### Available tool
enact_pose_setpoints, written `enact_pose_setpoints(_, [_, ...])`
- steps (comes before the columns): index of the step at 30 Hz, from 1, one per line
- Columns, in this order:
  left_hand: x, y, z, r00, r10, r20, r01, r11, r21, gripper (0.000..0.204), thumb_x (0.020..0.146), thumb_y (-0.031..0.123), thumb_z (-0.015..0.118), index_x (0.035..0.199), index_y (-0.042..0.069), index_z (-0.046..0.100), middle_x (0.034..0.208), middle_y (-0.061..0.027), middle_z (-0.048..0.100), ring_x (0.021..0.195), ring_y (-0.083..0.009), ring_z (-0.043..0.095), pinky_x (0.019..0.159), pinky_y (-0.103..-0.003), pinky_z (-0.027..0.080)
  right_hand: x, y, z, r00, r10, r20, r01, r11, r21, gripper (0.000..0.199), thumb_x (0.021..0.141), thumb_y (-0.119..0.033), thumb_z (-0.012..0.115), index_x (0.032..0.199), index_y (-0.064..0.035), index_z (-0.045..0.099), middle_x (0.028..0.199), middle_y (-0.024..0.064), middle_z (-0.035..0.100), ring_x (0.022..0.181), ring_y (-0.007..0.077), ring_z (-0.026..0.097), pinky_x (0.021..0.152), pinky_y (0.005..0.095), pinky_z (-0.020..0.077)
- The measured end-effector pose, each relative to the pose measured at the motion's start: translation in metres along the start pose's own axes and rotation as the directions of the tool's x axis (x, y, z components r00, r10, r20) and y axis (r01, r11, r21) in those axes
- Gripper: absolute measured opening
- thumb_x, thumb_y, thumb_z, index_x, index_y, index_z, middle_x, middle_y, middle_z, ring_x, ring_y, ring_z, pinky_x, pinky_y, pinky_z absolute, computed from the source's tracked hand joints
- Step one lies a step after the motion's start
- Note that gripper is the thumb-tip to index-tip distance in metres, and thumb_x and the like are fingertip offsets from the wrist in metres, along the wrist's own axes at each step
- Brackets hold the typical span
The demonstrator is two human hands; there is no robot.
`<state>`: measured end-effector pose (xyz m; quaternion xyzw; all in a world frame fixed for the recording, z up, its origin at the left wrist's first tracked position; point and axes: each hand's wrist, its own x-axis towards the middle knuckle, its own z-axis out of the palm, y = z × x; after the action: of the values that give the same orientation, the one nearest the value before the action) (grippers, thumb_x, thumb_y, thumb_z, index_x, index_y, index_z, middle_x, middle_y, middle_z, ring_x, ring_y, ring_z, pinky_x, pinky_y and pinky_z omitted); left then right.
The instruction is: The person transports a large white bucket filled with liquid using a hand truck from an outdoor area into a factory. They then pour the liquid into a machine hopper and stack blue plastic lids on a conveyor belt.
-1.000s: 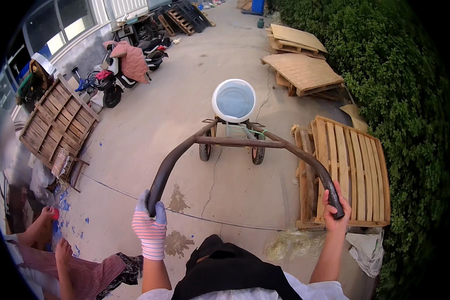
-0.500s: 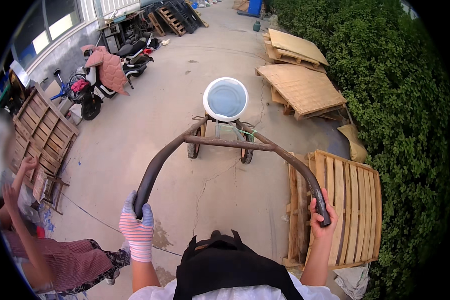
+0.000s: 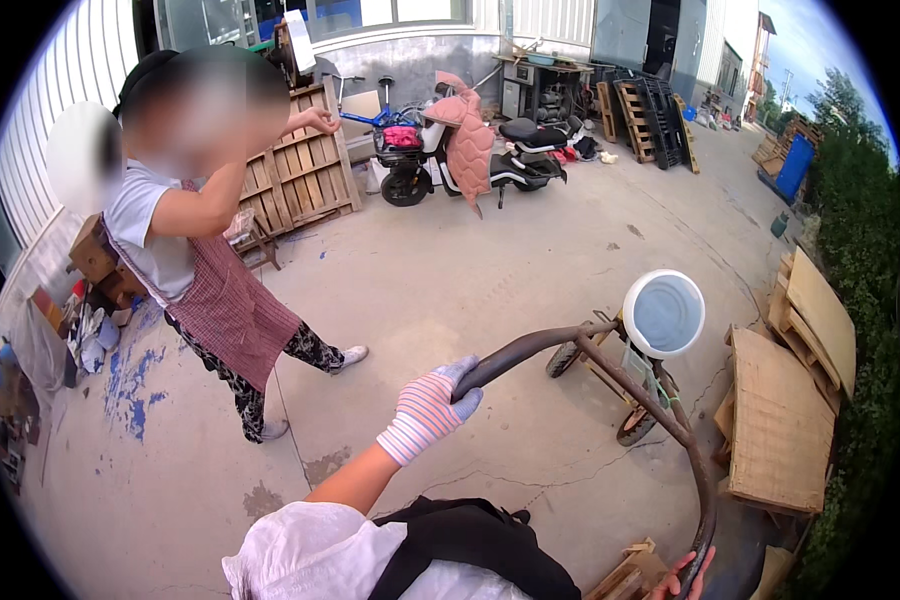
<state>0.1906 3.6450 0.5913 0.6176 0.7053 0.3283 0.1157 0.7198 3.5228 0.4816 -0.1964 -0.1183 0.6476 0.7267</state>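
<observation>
My left hand (image 3: 432,404), in a striped work glove, grips the left end of a curved, rusty metal handlebar (image 3: 610,372). My right hand (image 3: 682,578), bare, holds the bar's right end at the lower edge of the view. The bar belongs to a small wheeled cart (image 3: 630,395) that carries a white bucket (image 3: 663,313) ahead of me on the concrete.
A person in a checked apron (image 3: 215,290) stands close on my left. Behind them lean wooden pallets (image 3: 302,180). Parked scooters (image 3: 470,155) stand by the building. Flat pallets (image 3: 785,420) lie to the right beside a hedge (image 3: 875,350).
The view has swung left: the building, scooters and the person in the apron now fill the left side. The cart and bucket have shifted to the right. Both hands stay on the bar.
</observation>
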Motion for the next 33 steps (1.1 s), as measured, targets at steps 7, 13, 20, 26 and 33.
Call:
enact_pose_setpoints(7, [0.111,0.064,0.077,0.995,-0.036,0.089,0.029,0.996,0.08,0.049,0.081,0.034,0.052,0.122,0.009,0.046,0.089,-0.0152,0.062,0.079,-0.0308,0.06,0.069,-0.037,0.048,0.181,-0.054,0.016,0.989,0.124,-0.075,-0.13,0.988,-0.087,0.052,0.086,-0.02,0.057,0.133,-0.0162,0.035,0.119,0.0128,0.049,0.075,0.0181,0.055,0.051,0.0278,0.046])
enact_pose_setpoints(13, [0.217,0.1,0.155,1.0,-0.011,0.019,0.009,0.996,0.087,0.046,0.08,0.03,0.053,0.121,0.01,0.046,0.084,-0.0156,0.061,0.07,-0.0312,0.059,0.062,-0.039,0.048,0.306,-0.091,-0.003,0.985,0.134,-0.112,-0.142,0.988,-0.066,0.045,0.084,-0.017,0.056,0.128,-0.0127,0.044,0.113,0.0139,0.054,0.077,0.0204,0.054,0.049,0.0271,0.0443])
enact_pose_setpoints(20, [0.354,0.135,0.236,1.0,0.026,0.008,-0.026,0.998,0.055,0.044,0.079,0.029,0.055,0.118,0.009,0.048,0.08,-0.0138,0.06,0.069,-0.0314,0.058,0.061,-0.039,0.048,0.468,-0.081,0.046,0.983,0.02,-0.183,-0.022,1.0,-0.009,0.044,0.084,-0.014,0.053,0.126,-0.0089,0.043,0.117,0.0148,0.051,0.088,0.0251,0.053,0.047,0.0251,0.0434])
enact_pose_setpoints(26, [0.48,0.165,0.287,1.0,0.028,0.006,-0.029,0.999,0.041,0.044,0.079,0.029,0.055,0.118,0.01,0.048,0.081,-0.0128,0.06,0.07,-0.0307,0.059,0.062,-0.039,0.048,0.606,-0.09,0.078,0.978,0.018,-0.209,-0.025,0.999,-0.032,0.044,0.084,-0.013,0.052,0.126,-0.0086,0.043,0.118,0.0144,0.05,0.09,0.0258,0.054,0.047,0.0248,0.0434])
enact_pose_setpoints(33, [0.625,0.203,0.349,0.997,0.062,-0.045,-0.06,0.998,0.027,0.043,0.079,0.028,0.054,0.117,0.008,0.05,0.082,-0.0142,0.061,0.07,-0.031,0.059,0.062,-0.038,0.048,0.749,-0.108,0.079,0.972,0.025,-0.236,-0.031,0.999,-0.02,0.044,0.083,-0.013,0.052,0.127,-0.0084,0.043,0.119,0.014,0.05,0.091,0.0266,0.054,0.046,0.0244,0.0435])
